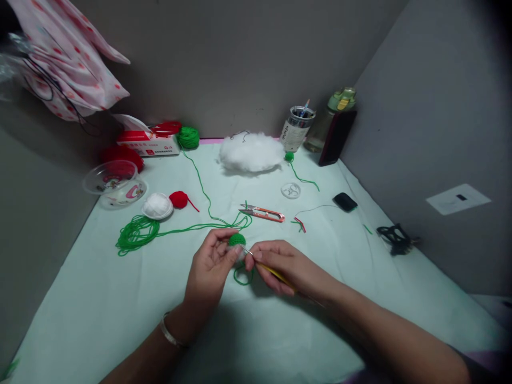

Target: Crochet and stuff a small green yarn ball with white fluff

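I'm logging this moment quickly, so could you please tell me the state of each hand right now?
Left hand: closed, pinching the small green crochet piece.
Right hand: closed, holding the crochet hook, its tip at the piece.

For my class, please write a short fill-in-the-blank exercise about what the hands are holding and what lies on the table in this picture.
1. The left hand holds a small crocheted piece whose colour is ____.
2. The right hand holds a crochet hook with a ____ handle.
3. The thread snips lie just beyond the hands; their handles are ____.
4. The white stuffing sits near the ____ edge of the table.

Missing words: green; yellow; orange; far
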`<state>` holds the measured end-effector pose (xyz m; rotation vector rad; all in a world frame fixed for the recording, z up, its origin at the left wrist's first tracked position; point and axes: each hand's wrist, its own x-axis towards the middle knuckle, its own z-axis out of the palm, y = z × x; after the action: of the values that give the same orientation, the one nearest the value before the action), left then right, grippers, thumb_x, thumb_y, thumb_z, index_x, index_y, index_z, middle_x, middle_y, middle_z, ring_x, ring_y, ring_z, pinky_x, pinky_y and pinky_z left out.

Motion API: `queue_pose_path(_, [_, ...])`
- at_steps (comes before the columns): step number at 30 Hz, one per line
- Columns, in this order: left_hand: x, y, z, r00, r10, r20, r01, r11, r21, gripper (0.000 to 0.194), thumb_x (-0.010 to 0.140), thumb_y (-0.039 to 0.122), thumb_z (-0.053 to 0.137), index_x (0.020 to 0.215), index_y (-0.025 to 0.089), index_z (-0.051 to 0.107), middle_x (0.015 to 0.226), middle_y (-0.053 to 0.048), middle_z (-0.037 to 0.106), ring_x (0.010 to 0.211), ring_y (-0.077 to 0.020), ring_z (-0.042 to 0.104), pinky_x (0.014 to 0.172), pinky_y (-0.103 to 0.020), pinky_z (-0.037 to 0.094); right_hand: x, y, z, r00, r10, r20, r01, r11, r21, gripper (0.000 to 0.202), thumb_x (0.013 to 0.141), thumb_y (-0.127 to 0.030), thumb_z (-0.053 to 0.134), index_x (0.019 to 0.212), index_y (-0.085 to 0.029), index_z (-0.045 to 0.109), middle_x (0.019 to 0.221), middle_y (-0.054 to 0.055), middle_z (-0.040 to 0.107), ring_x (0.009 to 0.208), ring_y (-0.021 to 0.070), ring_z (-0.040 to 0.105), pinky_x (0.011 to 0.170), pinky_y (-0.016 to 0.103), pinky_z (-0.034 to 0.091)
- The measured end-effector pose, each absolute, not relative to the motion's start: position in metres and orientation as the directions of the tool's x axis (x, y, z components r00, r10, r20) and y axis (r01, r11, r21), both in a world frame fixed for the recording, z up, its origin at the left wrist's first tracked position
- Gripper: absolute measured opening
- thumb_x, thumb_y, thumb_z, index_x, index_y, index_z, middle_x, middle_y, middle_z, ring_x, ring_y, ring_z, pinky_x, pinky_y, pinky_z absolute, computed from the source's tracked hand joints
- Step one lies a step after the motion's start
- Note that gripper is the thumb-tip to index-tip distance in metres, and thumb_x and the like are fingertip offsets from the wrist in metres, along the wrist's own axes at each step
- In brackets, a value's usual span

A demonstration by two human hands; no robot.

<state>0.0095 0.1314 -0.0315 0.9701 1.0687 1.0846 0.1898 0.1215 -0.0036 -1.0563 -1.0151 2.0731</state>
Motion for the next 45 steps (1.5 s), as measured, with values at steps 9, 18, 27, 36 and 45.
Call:
queue_pose_path(9, [0.009,0.127,-0.033,0.165,0.983,-0.078,-0.058,0.089,0.994,0.026,0.089,0.03,0.069,0.11,0.017,0.061,0.079,-0.001,0.068,0.074,-0.0148,0.065,0.071,-0.026,0.052,0.189,0.125,-0.008,-0.525,0.762,-0.378,-0.262,-0.568,-0.78,0.026,0.096,-0.038,0.058,0.085,-0.016,0.065,0.039,-0.011,0.042,0.03,0.0046,0.019,0.036,0.021,0.018])
queue_pose_path(18, [0.014,0.126,-0.027,0.257,0.963,-0.08,-0.005,0.085,0.996,0.01,0.085,0.024,0.059,0.093,0.019,0.061,0.068,0.004,0.054,0.058,-0.0119,0.047,0.054,-0.023,0.041,0.171,0.09,0.01,-0.405,0.911,-0.073,0.464,0.136,-0.875,0.022,0.1,-0.028,0.045,0.079,-0.022,0.044,0.058,-0.008,0.037,0.049,0.0081,0.027,0.052,0.026,0.022])
queue_pose_path(27, [0.008,0.127,-0.037,0.099,0.984,0.147,0.095,-0.156,0.983,0.014,0.087,0.021,0.064,0.1,0.022,0.068,0.086,-0.004,0.069,0.075,-0.0198,0.066,0.069,-0.031,0.053,0.181,0.117,-0.005,-0.626,0.704,-0.335,-0.232,-0.579,-0.782,0.029,0.092,-0.045,0.064,0.085,-0.017,0.062,0.042,-0.009,0.053,0.029,0.006,0.034,0.034,0.019,0.026])
queue_pose_path(36, [-0.004,0.134,-0.026,0.058,0.987,-0.151,-0.202,0.159,0.966,0.03,0.091,0.04,0.072,0.109,0.024,0.054,0.092,-0.001,0.069,0.084,-0.0201,0.07,0.082,-0.033,0.052,0.188,0.109,0.01,-0.794,0.56,-0.236,-0.043,-0.44,-0.897,0.045,0.088,-0.06,0.071,0.087,-0.016,0.064,0.072,-0.003,0.059,0.053,0.0051,0.045,0.05,0.02,0.036])
queue_pose_path(45, [0.005,0.13,-0.031,0.353,0.915,-0.195,-0.153,0.262,0.953,0.03,0.091,0.037,0.072,0.083,0.023,0.046,0.077,0.004,0.051,0.076,-0.0156,0.053,0.07,-0.027,0.042,0.185,0.115,-0.01,-0.355,0.934,-0.036,0.281,0.07,-0.957,0.036,0.091,-0.025,0.07,0.127,-0.021,0.065,0.075,-0.005,0.054,0.062,0.01,0.04,0.059,0.025,0.035])
